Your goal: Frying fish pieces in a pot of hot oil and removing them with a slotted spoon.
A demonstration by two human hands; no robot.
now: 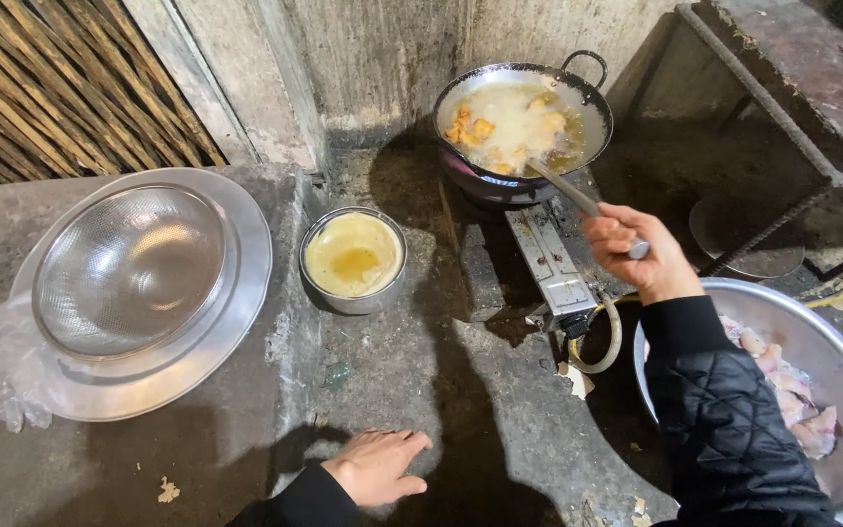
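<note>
While in right grip (636,256), ladle (563,185) up-left.

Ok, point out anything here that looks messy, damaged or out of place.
A crumpled clear plastic glove lies tucked under the rim of the metal tray at the counter's left edge. Small scraps litter the stained concrete counter. The wok sits level; no spill shows.

Bare hands (378,466), black sleeves: right one quilted and puffy, left one plain, snug cuffs.
</note>
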